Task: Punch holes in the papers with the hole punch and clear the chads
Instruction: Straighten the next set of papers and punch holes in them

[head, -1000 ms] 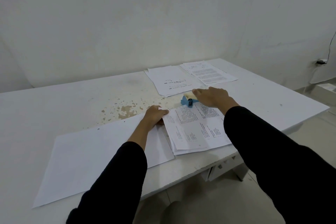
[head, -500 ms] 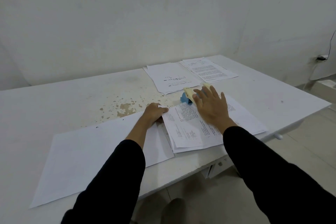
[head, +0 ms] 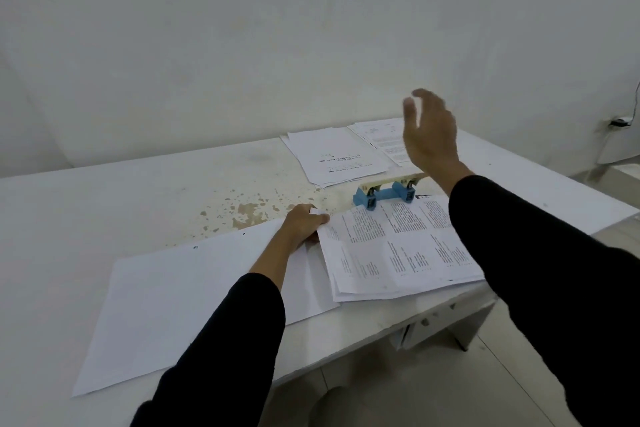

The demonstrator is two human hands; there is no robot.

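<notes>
Head cam: R hand [head: 431, 135] raised, grip released, above hole punch [head: 384, 193]; L hand [head: 303, 224] pinching papers [head: 398, 250]

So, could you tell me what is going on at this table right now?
A person is working through papers with a hole punch at a white table. The left hand grips the left edge of a printed stack, whose far edge meets the blue hole punch. The right hand is up in the air above the punch, open and holding nothing. A large blank sheet lies to the left, and more papers lie at the far side.
</notes>
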